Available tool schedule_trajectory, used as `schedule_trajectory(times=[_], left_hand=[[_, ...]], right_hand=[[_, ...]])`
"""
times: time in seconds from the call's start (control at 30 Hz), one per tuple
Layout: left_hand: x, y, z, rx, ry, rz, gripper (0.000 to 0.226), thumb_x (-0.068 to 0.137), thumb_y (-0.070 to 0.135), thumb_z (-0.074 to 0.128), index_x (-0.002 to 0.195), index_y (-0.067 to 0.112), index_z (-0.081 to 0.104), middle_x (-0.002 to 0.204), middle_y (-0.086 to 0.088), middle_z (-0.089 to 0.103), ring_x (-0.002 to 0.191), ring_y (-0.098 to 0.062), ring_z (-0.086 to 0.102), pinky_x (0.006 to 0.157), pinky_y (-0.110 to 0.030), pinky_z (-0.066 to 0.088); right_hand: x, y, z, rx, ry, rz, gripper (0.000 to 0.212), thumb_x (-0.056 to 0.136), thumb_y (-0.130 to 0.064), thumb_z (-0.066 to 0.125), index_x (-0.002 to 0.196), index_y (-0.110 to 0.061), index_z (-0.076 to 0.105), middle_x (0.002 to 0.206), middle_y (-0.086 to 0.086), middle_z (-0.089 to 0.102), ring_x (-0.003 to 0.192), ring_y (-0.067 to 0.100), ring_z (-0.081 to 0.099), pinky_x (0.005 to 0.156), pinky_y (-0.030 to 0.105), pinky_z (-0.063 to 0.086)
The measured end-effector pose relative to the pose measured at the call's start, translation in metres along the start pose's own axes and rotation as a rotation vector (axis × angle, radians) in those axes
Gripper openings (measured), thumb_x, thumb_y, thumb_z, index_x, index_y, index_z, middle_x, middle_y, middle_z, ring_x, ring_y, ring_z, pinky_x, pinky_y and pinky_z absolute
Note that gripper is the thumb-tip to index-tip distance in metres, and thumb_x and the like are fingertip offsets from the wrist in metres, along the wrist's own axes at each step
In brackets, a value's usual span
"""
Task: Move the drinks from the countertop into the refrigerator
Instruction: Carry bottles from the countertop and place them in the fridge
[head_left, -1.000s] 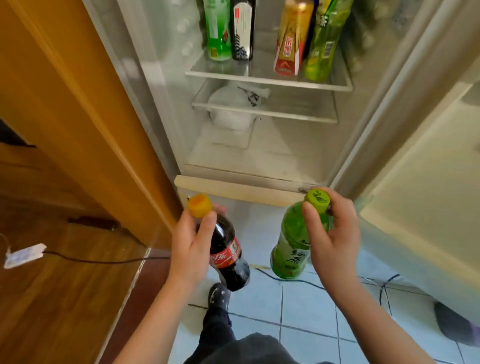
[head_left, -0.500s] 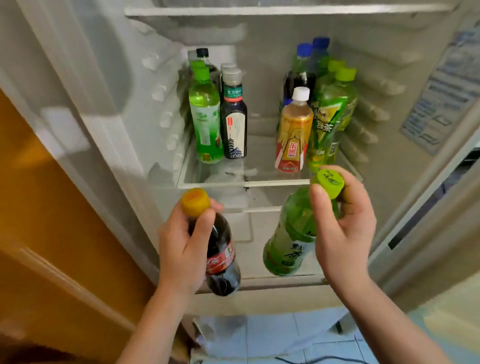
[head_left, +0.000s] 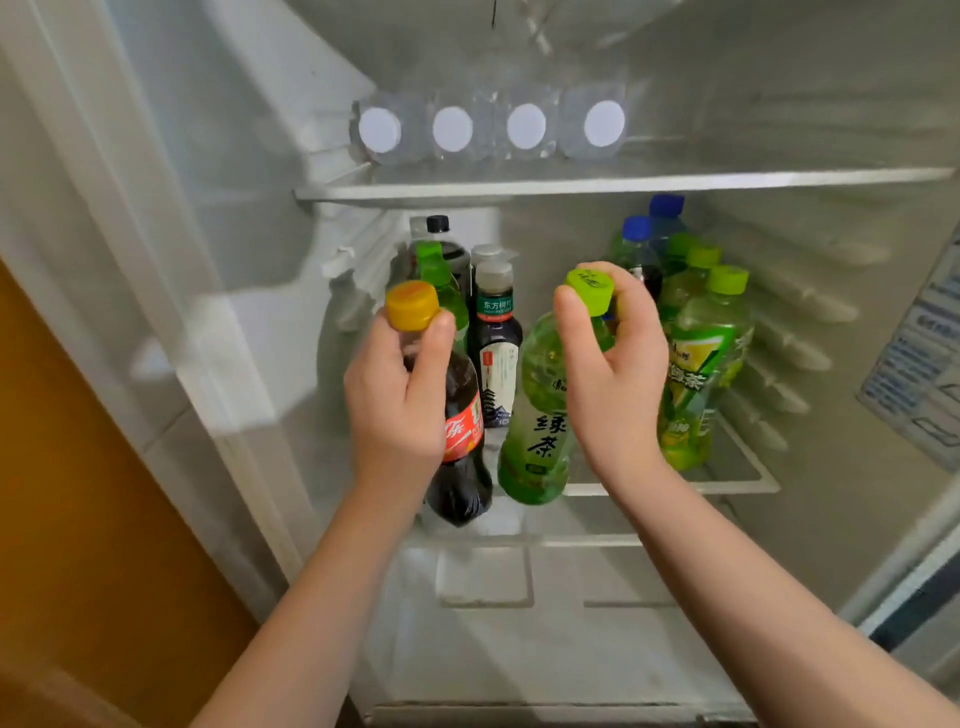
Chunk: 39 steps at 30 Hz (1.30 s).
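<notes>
My left hand (head_left: 395, 405) grips the neck of a dark cola bottle (head_left: 462, 467) with a yellow cap and red label. My right hand (head_left: 613, 374) grips the neck of a green tea bottle (head_left: 540, 415) with a lime cap. Both bottles hang in front of the open refrigerator's middle shelf (head_left: 737, 483), their bases at about its front edge. On that shelf stand several drinks: a dark bottle with a grey cap (head_left: 496, 358), green bottles (head_left: 701, 374) on the right and blue-capped bottles (head_left: 636, 249) at the back.
The glass shelf above (head_left: 623, 182) carries several clear water bottles (head_left: 488, 130) lying with white caps facing me. A lower glass shelf (head_left: 597, 543) sits under my hands. The fridge's left wall (head_left: 208, 312) and an orange wooden panel (head_left: 62, 519) stand at left.
The view has risen from the floor and lower fridge to the middle shelf. Both hands have lifted their bottles up and forward, level with that shelf.
</notes>
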<state>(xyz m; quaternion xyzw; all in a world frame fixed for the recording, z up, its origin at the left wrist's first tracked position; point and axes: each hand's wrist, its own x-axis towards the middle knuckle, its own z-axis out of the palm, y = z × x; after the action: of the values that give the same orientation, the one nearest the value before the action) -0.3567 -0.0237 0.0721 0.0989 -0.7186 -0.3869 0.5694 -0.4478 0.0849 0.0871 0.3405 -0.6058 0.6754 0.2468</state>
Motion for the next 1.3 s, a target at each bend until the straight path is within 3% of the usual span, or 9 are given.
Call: schedule_trajectory(times=[0.17,0.4,0.57,0.67,0.87,0.97,1.13,1.3], left_hand=[[0.022,-0.017,0.013,0.089,0.073,-0.031,0.038,0.091,0.039,0.048,0.087,0.003,0.063,0.072,0.014,0.057,0.071,0.009,0.054,0.068,-0.002,0.035],[0.037,-0.042,0.017,0.152,0.126,0.01,0.029,0.096,0.023,0.05,0.078,0.002,0.058,0.066,0.0,0.054,0.064,-0.007,0.049,0.063,-0.009,0.035],[0.045,-0.053,0.024,0.215,0.127,0.035,0.018,0.095,0.026,0.051,0.08,0.015,0.05,0.065,0.015,0.045,0.063,0.001,0.046,0.063,-0.009,0.032],[0.043,-0.059,0.031,0.212,0.144,0.067,0.013,0.092,0.026,0.054,0.088,0.013,0.053,0.072,0.018,0.048,0.067,0.002,0.048,0.067,-0.008,0.033],[0.034,-0.075,0.04,0.222,0.149,0.117,0.043,0.087,0.021,0.057,0.123,-0.002,0.055,0.112,-0.005,0.062,0.104,-0.004,0.052,0.095,-0.01,0.035],[0.034,-0.079,0.043,0.215,0.175,0.12,0.048,0.086,0.025,0.054,0.124,-0.003,0.054,0.112,-0.009,0.062,0.104,-0.005,0.051,0.095,-0.009,0.034],[0.035,-0.084,0.047,0.214,0.201,0.087,0.049,0.085,0.029,0.051,0.126,0.002,0.054,0.113,0.0,0.06,0.104,-0.001,0.049,0.095,-0.008,0.033],[0.036,-0.088,0.047,0.196,0.196,0.111,0.049,0.088,0.029,0.049,0.127,0.001,0.053,0.117,-0.005,0.061,0.108,-0.01,0.054,0.097,-0.015,0.037]], right_hand=[[0.011,0.022,0.029,-0.05,-0.077,0.035,0.023,0.091,-0.027,0.058,0.105,-0.01,0.062,0.097,-0.001,0.063,0.097,0.021,0.054,0.089,0.033,0.042],[0.016,0.049,0.053,-0.085,-0.124,0.064,0.018,0.092,-0.025,0.059,0.105,-0.013,0.062,0.097,-0.005,0.06,0.097,0.018,0.052,0.079,0.007,0.031],[0.02,0.062,0.06,-0.066,-0.138,0.095,0.021,0.092,-0.026,0.058,0.108,-0.013,0.061,0.1,-0.006,0.059,0.101,0.02,0.053,0.086,0.019,0.036],[0.023,0.067,0.062,-0.072,-0.194,0.072,0.025,0.092,-0.03,0.057,0.111,-0.014,0.061,0.102,-0.007,0.061,0.102,0.018,0.055,0.09,0.027,0.042],[0.023,0.073,0.066,-0.086,-0.161,0.024,0.032,0.09,-0.033,0.053,0.112,-0.011,0.06,0.1,-0.009,0.057,0.099,0.011,0.052,0.085,0.018,0.035],[0.022,0.075,0.073,-0.092,-0.111,0.011,0.031,0.09,-0.032,0.052,0.11,-0.009,0.06,0.097,-0.01,0.054,0.095,0.009,0.047,0.082,0.009,0.03],[0.024,0.081,0.084,-0.092,-0.081,0.02,0.029,0.091,-0.032,0.052,0.108,-0.011,0.061,0.094,-0.012,0.051,0.094,0.006,0.043,0.08,0.009,0.028],[0.022,0.085,0.085,-0.076,-0.067,-0.012,0.033,0.092,-0.038,0.046,0.107,-0.013,0.061,0.094,-0.012,0.053,0.09,0.001,0.04,0.08,0.014,0.03]])
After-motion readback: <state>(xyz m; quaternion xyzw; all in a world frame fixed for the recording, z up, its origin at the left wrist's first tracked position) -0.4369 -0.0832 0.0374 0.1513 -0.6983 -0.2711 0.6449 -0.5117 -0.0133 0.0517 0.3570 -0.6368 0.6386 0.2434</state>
